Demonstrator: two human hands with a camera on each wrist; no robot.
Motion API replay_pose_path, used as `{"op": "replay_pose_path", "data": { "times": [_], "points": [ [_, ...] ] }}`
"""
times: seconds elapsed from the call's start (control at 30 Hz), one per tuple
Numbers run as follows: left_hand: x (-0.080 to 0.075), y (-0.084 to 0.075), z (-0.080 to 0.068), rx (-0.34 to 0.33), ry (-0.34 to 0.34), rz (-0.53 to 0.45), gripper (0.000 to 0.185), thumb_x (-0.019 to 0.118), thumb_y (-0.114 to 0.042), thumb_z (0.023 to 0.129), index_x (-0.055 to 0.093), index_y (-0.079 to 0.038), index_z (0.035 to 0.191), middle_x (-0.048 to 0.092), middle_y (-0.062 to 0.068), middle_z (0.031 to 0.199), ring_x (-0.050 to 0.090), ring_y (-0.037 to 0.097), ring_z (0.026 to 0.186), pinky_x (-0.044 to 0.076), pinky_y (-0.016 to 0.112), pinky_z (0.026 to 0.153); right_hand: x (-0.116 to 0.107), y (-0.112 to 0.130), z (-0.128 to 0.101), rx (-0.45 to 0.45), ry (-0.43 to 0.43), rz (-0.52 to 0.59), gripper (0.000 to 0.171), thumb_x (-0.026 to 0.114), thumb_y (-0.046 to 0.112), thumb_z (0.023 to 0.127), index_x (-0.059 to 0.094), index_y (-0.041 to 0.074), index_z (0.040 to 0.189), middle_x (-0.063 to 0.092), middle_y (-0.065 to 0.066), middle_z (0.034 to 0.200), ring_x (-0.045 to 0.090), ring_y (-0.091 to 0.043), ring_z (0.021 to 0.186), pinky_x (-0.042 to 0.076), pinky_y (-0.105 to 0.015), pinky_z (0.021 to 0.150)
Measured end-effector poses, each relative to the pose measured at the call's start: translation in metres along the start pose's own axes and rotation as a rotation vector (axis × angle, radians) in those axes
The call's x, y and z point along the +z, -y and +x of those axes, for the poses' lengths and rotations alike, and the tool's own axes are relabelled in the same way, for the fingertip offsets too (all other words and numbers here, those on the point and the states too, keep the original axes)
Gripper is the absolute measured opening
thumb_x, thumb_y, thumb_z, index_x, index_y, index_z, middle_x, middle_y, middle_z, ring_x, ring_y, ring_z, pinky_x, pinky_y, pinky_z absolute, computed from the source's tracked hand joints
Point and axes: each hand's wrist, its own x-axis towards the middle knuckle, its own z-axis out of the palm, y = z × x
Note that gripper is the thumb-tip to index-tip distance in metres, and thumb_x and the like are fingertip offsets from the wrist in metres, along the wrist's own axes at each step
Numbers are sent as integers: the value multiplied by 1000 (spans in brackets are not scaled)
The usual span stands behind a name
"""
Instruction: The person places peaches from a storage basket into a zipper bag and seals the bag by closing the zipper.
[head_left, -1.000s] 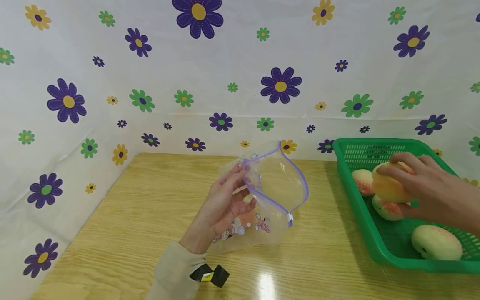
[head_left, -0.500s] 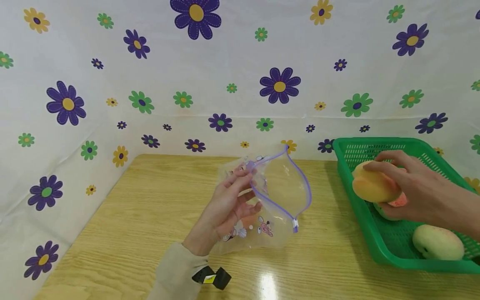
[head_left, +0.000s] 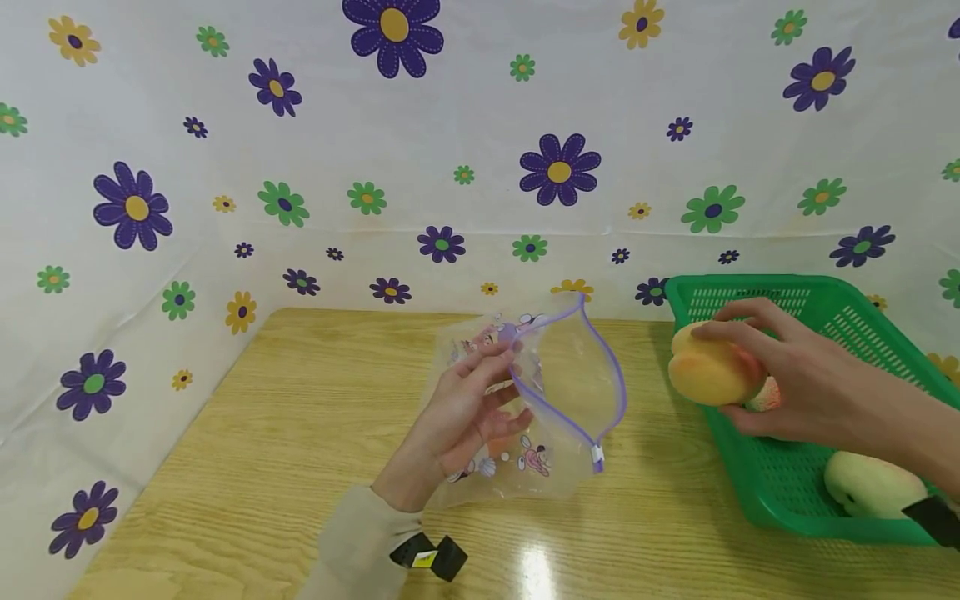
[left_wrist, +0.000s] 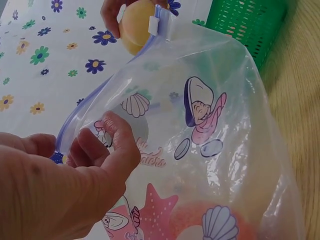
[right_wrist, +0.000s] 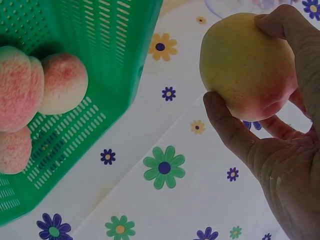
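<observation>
The yellow peach (head_left: 716,367) is carried by the right hand (head_left: 813,379) from above the other fruit to the left rim of the green basket (head_left: 768,500). The clear bag (head_left: 566,446) is shifted slightly rightward by the left hand (head_left: 453,417).

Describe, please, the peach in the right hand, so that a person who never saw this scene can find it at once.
Find the green basket on the right of the head view. By its left rim, in this view, the right hand holds the peach. It is the only peach held, and it looks yellower than the peaches in the basket.
</observation>
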Motion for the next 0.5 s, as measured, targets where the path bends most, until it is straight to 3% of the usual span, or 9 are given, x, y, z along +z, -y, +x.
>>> {"op": "replay_pose_path", "data": {
  "times": [0.27,0.5],
  "points": [
    [-1,4,-1,-11,37,-7,20,53,-23,107,62,-16,124,57,-3,96,58,14,94,63,36,80,7,18,11,-21,0,39,87,95,15,56,58,20,134,52,-9,132,64,-15,86,50,-18,55],
    [-2,8,-1,-6,102,-9,20,49,-18,107,57,-14,124,56,-2,99,61,15,96,64,39,81,16,38,25,-46,56,123,78,94,17,66,58,19,135,50,-6,135,64,-21,106,62,-30,76]
  ]
}}
